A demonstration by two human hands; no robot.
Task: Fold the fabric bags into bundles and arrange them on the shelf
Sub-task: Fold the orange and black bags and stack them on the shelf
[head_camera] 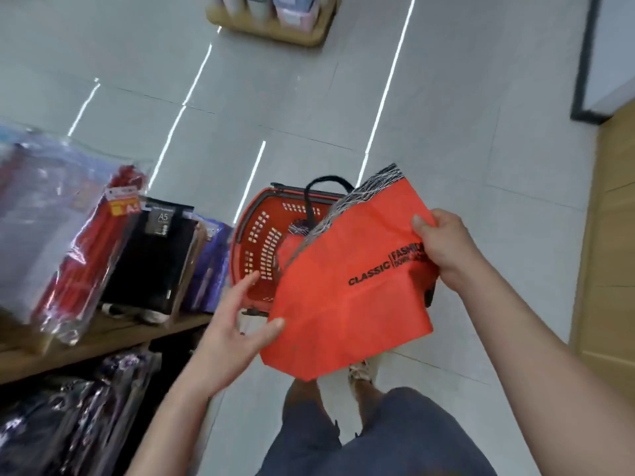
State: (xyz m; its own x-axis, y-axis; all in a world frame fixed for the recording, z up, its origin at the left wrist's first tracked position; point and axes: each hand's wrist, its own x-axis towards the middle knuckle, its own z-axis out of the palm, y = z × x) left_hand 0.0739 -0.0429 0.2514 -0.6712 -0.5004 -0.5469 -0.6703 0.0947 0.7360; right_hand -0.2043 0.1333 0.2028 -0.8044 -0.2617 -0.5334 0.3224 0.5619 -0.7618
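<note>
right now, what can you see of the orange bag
The orange fabric bag is thin, creased cloth with a black-and-white patterned band along its top edge and black print reading CLASSIC. It is held over a red basket. The right hand pinches its right edge; the left hand touches its lower left corner with the thumb.

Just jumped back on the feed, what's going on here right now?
A person stands in a shop aisle holding an orange fabric bag in the air above a red shopping basket on the floor. The right hand pinches the bag's right edge; the left hand, fingers spread, touches its lower left edge with the thumb. The bag is creased but not yet a bundle. The wooden shelf with packaged stationery is to the left.
</note>
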